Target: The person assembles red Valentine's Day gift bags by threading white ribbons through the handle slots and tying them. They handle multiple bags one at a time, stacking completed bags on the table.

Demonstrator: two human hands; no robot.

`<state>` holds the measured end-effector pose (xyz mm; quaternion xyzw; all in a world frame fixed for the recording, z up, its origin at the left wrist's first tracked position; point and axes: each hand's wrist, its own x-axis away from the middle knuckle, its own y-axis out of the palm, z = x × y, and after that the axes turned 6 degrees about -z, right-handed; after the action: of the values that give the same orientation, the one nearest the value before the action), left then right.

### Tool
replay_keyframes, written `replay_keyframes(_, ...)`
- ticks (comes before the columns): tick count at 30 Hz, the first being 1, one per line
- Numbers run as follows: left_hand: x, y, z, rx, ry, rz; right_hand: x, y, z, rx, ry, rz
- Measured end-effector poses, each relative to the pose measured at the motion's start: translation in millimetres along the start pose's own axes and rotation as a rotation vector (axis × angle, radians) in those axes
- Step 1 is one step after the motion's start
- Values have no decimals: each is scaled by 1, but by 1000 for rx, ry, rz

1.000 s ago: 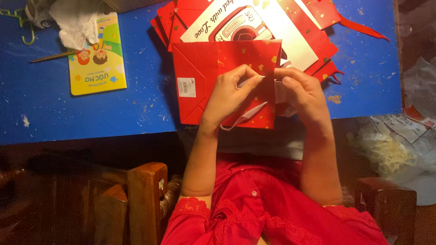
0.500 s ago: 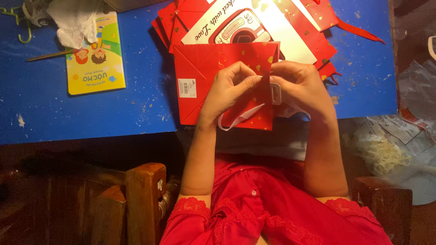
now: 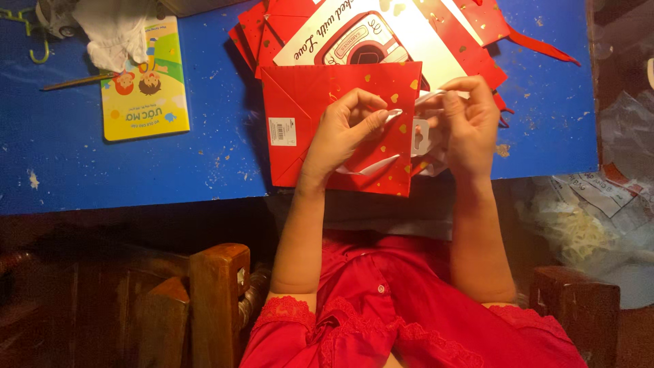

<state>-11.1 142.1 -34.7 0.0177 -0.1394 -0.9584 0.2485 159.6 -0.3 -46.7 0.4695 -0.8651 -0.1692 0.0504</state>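
Left hand [image 3: 347,126] pinching white ribbon [image 3: 371,165] over flat red gift bag [image 3: 306,116] at near edge of blue table [image 3: 68,170]. Right hand [image 3: 470,123] closed on the ribbon's other end, just right of bag. More red bags [image 3: 477,27] stacked behind. Yellow booklet [image 3: 144,88] far left.

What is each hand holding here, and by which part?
Both hands pinch a white ribbon above the flat red gift bag: left hand near one end, right hand further along. Its other end loops beneath the left hand.
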Motion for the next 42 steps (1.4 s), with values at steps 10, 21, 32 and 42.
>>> replay_keyframes(10,3,1,-5,15,-37,13,12,8,-25,216,-211,46)
replay_keyframes(21,3,0,-9,41,-39,11,5,12,-41,856,-157,-129)
replay_keyframes(32,4,-2,-6,23,-21,8,5,5,-36,262,-93,177)
replay_keyframes(42,4,1,-5,-64,-11,53,4,5,-31,916,-231,26)
